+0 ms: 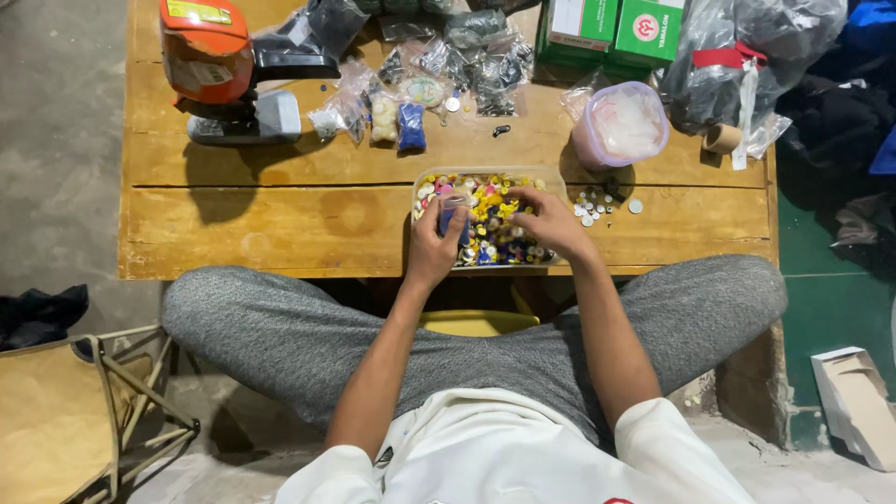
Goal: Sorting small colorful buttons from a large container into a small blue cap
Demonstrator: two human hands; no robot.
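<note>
On the wooden worktop [280, 219], my left hand [435, 247] has its grip around a small clear bag [454, 213]; my right hand [551, 222] pinches buttons in the tray [489, 174].

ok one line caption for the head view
Seated person's left hand and right hand pick through a clear tray of coloured buttons.

At the frame's centre, the left hand [431, 250] holds a small clear bag [454, 213] over a clear tray of mixed coloured buttons [485, 220] on the wooden worktop [280, 215], while the right hand [551, 224] reaches into the buttons.
</note>
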